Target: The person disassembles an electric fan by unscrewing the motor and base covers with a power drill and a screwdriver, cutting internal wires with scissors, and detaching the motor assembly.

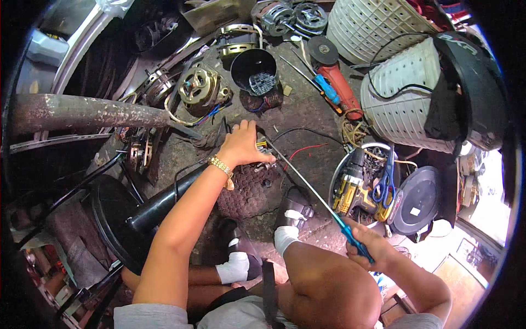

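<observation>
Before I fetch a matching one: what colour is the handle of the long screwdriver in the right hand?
Blue, on the long screwdriver that the right hand grips; head view.

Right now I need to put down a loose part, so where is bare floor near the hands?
Barest floor lies between the black cup, the red angle grinder and the left hand. It is crowded around the motor and the drill bucket beside the right hand.
</observation>
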A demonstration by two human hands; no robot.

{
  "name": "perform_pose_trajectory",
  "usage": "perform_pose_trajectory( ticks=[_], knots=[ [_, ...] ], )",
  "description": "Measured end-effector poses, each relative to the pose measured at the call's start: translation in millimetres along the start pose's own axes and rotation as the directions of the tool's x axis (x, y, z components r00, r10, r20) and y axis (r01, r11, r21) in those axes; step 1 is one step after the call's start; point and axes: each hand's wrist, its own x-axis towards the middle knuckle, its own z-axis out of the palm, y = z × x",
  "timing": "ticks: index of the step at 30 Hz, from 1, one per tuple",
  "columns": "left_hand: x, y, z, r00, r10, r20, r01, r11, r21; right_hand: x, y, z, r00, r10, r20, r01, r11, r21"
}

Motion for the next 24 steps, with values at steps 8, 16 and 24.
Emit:
perform_pose_trajectory(
  ticks=[8, 16, 24],
  knots=[
    [-1, -3, 5, 0.999, -0.029, -0.040, 0.031, 0.999, 0.042, 6, -7, 5, 0.991, -0.118, -0.055, 0.092, 0.932, -0.350],
    [7, 24, 6, 0.999, -0.030, -0.029, 0.030, 1.000, 0.002, 7, -38, -73, 0.766, -0.549, 0.335, 0.074, -0.442, -0.894],
    [11, -25, 16, 0.999, 0.021, -0.037, -0.022, 1.000, -0.017, 10, -5, 3, 0.822, -0.569, -0.012, 0.233, 0.355, -0.905]
  ],
)
